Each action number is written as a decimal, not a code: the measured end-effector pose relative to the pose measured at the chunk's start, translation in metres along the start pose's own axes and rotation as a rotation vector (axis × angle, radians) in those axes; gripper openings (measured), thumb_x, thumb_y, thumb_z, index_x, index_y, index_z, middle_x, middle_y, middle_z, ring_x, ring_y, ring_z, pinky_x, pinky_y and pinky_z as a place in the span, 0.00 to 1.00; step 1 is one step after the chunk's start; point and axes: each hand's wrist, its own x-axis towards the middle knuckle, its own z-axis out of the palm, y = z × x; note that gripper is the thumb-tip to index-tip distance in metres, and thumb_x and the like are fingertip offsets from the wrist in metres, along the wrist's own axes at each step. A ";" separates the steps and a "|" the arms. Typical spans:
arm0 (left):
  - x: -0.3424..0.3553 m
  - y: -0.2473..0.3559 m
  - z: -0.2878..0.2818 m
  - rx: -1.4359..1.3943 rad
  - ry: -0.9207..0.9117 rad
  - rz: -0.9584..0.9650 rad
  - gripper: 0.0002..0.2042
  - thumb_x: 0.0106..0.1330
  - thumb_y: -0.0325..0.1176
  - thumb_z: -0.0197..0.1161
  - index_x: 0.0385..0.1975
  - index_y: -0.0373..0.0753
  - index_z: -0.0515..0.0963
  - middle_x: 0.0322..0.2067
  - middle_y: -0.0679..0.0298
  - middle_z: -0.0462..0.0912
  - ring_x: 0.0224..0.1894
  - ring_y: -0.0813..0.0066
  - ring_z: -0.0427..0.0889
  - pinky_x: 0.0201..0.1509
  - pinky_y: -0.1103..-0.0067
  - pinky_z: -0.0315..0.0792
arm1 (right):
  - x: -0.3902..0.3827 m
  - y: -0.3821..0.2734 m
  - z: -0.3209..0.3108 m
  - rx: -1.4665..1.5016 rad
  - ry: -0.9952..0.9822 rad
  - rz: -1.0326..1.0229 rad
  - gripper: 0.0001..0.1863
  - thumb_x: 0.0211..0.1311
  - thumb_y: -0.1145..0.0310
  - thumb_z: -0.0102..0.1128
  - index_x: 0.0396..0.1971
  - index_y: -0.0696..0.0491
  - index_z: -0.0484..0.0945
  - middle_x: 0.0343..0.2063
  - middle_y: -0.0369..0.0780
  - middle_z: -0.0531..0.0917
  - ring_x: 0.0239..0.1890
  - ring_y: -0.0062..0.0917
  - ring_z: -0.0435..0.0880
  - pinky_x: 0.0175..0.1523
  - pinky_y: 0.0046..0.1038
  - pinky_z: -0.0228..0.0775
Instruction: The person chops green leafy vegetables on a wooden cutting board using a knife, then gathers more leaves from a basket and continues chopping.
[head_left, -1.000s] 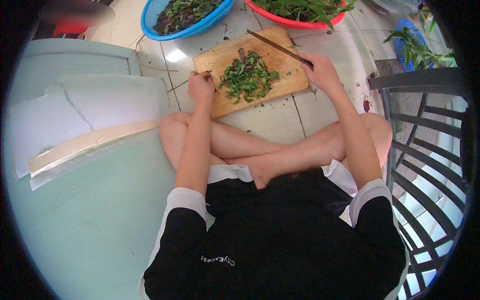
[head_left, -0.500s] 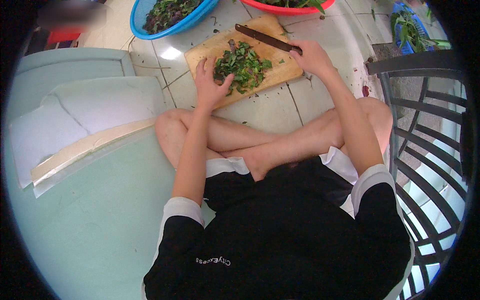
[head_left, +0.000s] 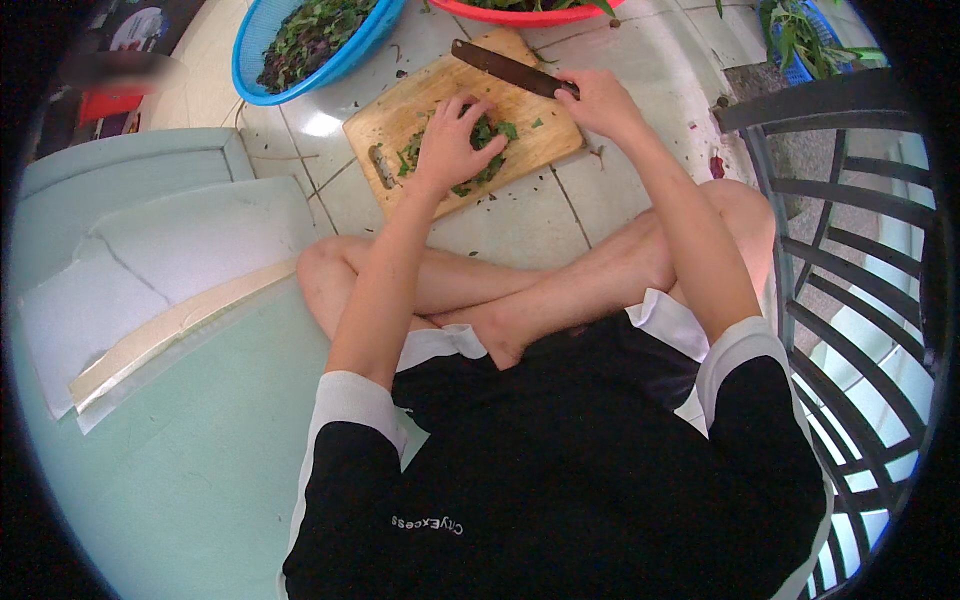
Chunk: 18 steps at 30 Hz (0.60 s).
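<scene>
A wooden cutting board lies on the tiled floor in front of my crossed legs. Chopped leafy greens are heaped in its middle. My left hand is over the heap, fingers and thumb curled round part of the greens and hiding much of them. Leaves show between thumb and fingers. My right hand grips the handle of a dark-bladed knife. The blade points left and away from me, above the board's far part, beyond the greens.
A blue basket of dark leaves stands at the far left, and a red basin of greens beyond the board. Another blue basket holds long leaves at far right. A dark metal railing runs along my right; pale panels lie left.
My left hand has moved right, from the heap's left side onto the chopped greens, and closed round some. The knife stays in my right hand. The whole view has shifted slightly.
</scene>
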 end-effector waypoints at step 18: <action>-0.019 0.022 -0.011 0.172 0.043 0.354 0.21 0.56 0.42 0.68 0.49 0.42 0.80 0.56 0.57 0.74 0.61 0.54 0.70 0.67 0.61 0.60 | 0.001 0.016 0.011 -0.144 -0.199 0.244 0.15 0.53 0.66 0.62 0.41 0.56 0.83 0.39 0.49 0.86 0.45 0.42 0.85 0.50 0.40 0.78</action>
